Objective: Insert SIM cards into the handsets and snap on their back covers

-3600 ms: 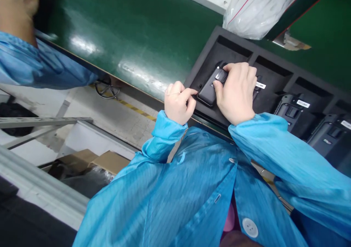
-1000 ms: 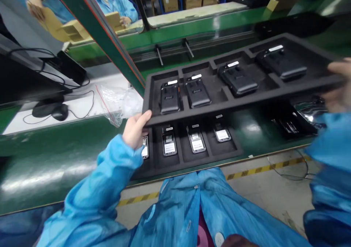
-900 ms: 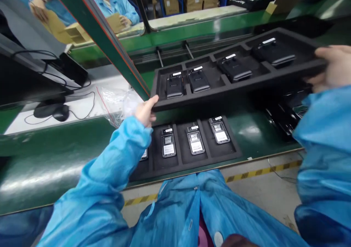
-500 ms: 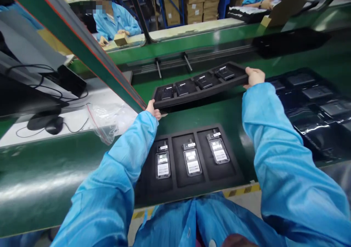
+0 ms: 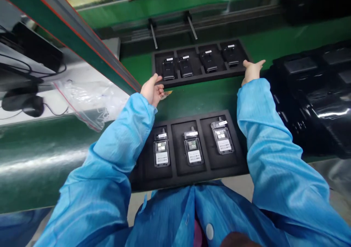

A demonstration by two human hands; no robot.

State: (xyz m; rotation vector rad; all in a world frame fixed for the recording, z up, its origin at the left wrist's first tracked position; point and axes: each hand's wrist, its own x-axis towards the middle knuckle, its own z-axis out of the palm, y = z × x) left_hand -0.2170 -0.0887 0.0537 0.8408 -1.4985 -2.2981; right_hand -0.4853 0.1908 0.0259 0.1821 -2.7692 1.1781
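A black foam tray (image 5: pixel 192 79) with several dark devices lies on the green surface at the far side. My left hand (image 5: pixel 153 90) is beside its near left corner, fingers apart and holding nothing. At the tray's right end, my right hand (image 5: pixel 252 71) has its thumb and fingers spread, close to the edge. Nearer to me sits a second black foam tray (image 5: pixel 174 148), its compartments holding handheld devices with white labels, such as the middle device (image 5: pixel 193 146). My left sleeve hides this tray's left part.
Glossy black plastic trays (image 5: pixel 309 93) are stacked at the right. A slanted green post (image 5: pixel 90 38) rises at the left, near a clear plastic bag (image 5: pixel 90 101) and a black mouse (image 5: pixel 33 105). Two metal rods (image 5: pixel 192 27) stick out beyond the far tray.
The far tray, earlier raised and tilted between both hands, now rests flat on the green surface. Both hands have opened and let go of it. The view has tipped downward.
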